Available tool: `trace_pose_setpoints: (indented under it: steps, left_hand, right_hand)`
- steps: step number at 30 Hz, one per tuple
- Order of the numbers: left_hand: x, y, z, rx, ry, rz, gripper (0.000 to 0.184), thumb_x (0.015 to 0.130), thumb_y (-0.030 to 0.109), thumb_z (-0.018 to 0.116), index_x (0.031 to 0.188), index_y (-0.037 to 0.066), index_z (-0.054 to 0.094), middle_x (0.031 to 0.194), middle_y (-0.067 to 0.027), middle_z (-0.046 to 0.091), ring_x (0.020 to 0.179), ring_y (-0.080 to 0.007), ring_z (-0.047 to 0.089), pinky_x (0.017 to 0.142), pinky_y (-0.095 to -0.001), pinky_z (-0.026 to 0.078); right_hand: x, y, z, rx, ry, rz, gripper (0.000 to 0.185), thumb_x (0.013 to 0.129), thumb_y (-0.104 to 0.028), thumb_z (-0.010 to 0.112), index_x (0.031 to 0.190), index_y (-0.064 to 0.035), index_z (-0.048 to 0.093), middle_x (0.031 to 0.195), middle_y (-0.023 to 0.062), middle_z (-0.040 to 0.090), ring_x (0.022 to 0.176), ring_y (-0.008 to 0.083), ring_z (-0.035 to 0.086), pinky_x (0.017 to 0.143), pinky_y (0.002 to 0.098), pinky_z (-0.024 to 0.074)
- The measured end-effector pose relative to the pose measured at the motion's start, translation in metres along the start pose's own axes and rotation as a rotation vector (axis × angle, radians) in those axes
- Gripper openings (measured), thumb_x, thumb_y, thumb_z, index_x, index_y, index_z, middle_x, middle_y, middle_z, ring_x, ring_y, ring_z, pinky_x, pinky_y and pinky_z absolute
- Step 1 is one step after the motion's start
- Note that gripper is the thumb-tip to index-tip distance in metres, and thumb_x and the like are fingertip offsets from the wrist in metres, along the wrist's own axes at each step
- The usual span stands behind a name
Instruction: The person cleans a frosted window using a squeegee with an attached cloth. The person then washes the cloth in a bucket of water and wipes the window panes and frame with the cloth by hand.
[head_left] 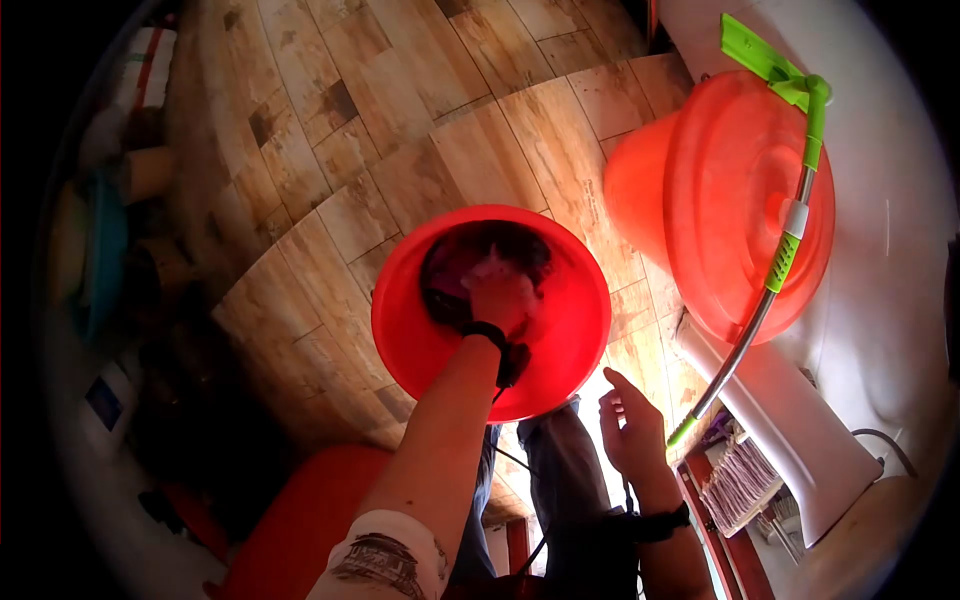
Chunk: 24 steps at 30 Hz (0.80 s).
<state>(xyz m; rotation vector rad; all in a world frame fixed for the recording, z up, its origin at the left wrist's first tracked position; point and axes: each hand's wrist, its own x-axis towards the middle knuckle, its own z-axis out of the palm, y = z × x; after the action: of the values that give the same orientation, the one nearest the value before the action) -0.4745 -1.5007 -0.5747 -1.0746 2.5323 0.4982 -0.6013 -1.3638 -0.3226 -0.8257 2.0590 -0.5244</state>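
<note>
A red plastic bucket (400, 350) stands on the floor in front of my legs. Inside it lies a dark, wet-looking heap, perhaps cloth (447, 290), with a purple tint and a pale patch like suds. My left hand (500, 298) reaches down into the bucket and touches this heap; its fingers are blurred and partly hidden in it. Outside the bucket, to the lower right, my right hand (630, 430) hangs with its thumb and fingers apart and nothing in it. Dark bands circle both wrists.
A large lidded red tub (690, 200) stands at the right, with a green-and-silver mop handle (745, 335) leaning across it. A striped mop head or brush (740, 485) is at lower right. Basins (105, 255) line the left; a red stool-like surface (300, 520) is at lower left.
</note>
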Motion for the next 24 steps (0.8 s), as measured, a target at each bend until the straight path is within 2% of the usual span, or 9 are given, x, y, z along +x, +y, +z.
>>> trace_pose_setpoints:
  steps: [3, 5, 9, 11, 15, 17, 19, 23, 24]
  left_hand:
    - [0.006, -0.012, 0.015, 0.007, -0.020, -0.162, 0.043, 0.073, 0.030, 0.062, 0.112, 0.013, 0.059, 0.099, -0.0112, 0.060, 0.099, -0.0297, 0.056, 0.076, -0.0429, 0.046]
    - [-0.003, -0.023, -0.034, -0.519, -0.342, -0.066, 0.031, 0.078, 0.015, 0.055, 0.107, 0.008, 0.060, 0.086, -0.0071, 0.061, 0.084, -0.0269, 0.060, 0.071, -0.0352, 0.046]
    - [-0.012, -0.057, -0.042, -0.377, -0.376, 0.126, 0.033, 0.078, 0.002, 0.050, 0.109, 0.005, 0.061, 0.092, -0.0079, 0.061, 0.091, -0.0267, 0.059, 0.077, -0.0324, 0.047]
    - [-0.036, -0.072, -0.045, -0.780, 0.157, 0.096, 0.040, 0.077, -0.008, 0.044, 0.113, 0.002, 0.059, 0.101, -0.0080, 0.062, 0.092, -0.0243, 0.059, 0.084, -0.0290, 0.046]
    - [-0.062, -0.077, -0.118, -1.695, -0.202, -0.366, 0.050, 0.071, -0.014, 0.042, 0.115, 0.003, 0.058, 0.106, -0.0091, 0.060, 0.091, -0.0219, 0.056, 0.080, -0.0288, 0.044]
    - [-0.070, -0.074, -0.131, -1.674, -0.248, -0.394, 0.057, 0.073, -0.015, 0.039, 0.126, 0.004, 0.049, 0.111, -0.0080, 0.058, 0.095, -0.0183, 0.054, 0.078, -0.0295, 0.046]
    - [-0.072, -0.074, -0.107, -1.764, 0.055, -0.433, 0.060, 0.077, -0.010, 0.042, 0.135, 0.007, 0.036, 0.109, -0.0091, 0.058, 0.085, -0.0158, 0.056, 0.068, -0.0277, 0.048]
    - [-0.049, -0.092, -0.010, -1.425, -0.153, -0.460, 0.064, 0.078, -0.004, 0.050, 0.138, 0.006, 0.028, 0.123, -0.0110, 0.049, 0.107, -0.0192, 0.053, 0.082, -0.0277, 0.047]
    - [-0.043, -0.085, -0.067, -1.469, -0.468, -0.698, 0.069, 0.077, -0.007, 0.049, 0.140, 0.008, 0.024, 0.133, -0.0102, 0.041, 0.121, -0.0177, 0.044, 0.091, -0.0276, 0.044]
  right_hand:
    - [0.001, 0.001, 0.001, 0.011, 0.009, -0.031, 0.032, 0.082, -0.007, 0.054, 0.114, -0.0053, 0.055, 0.080, 0.0137, 0.063, 0.067, 0.0274, 0.063, 0.062, 0.0350, 0.0510]
    - [0.004, -0.011, 0.003, 0.026, 0.016, -0.075, 0.031, 0.081, -0.006, 0.054, 0.112, -0.0064, 0.056, 0.081, 0.0150, 0.063, 0.069, 0.0287, 0.063, 0.062, 0.0355, 0.0507]
    - [0.020, -0.042, 0.011, -0.056, -0.139, -0.169, 0.030, 0.083, -0.011, 0.054, 0.112, -0.0057, 0.055, 0.089, 0.0171, 0.062, 0.076, 0.0326, 0.062, 0.067, 0.0389, 0.0500]
    - [0.033, -0.059, 0.015, -0.074, -0.259, -0.148, 0.032, 0.083, -0.014, 0.052, 0.114, -0.0048, 0.053, 0.093, 0.0174, 0.062, 0.080, 0.0341, 0.061, 0.070, 0.0410, 0.0496]
    - [0.075, -0.035, 0.061, -0.097, -0.198, -0.234, 0.036, 0.082, -0.014, 0.054, 0.116, -0.0028, 0.053, 0.092, 0.0194, 0.063, 0.081, 0.0324, 0.063, 0.071, 0.0390, 0.0505]
    - [0.101, -0.013, 0.089, -0.204, -0.182, -0.171, 0.055, 0.079, -0.018, 0.057, 0.129, -0.0020, 0.040, 0.103, 0.0225, 0.059, 0.087, 0.0361, 0.060, 0.074, 0.0420, 0.0496]
    - [0.125, -0.020, 0.100, -0.307, -0.211, -0.041, 0.062, 0.077, -0.021, 0.058, 0.132, -0.0046, 0.034, 0.111, 0.0240, 0.054, 0.091, 0.0376, 0.059, 0.076, 0.0450, 0.0485]
    - [0.172, 0.001, 0.136, -0.530, -0.175, 0.032, 0.078, 0.073, -0.025, 0.062, 0.139, -0.0070, 0.023, 0.126, 0.0257, 0.045, 0.103, 0.0397, 0.053, 0.080, 0.0502, 0.0462]
    - [0.180, 0.009, 0.146, -0.533, -0.191, 0.035, 0.078, 0.073, -0.025, 0.062, 0.139, -0.0070, 0.023, 0.126, 0.0257, 0.045, 0.103, 0.0397, 0.053, 0.080, 0.0502, 0.0462]
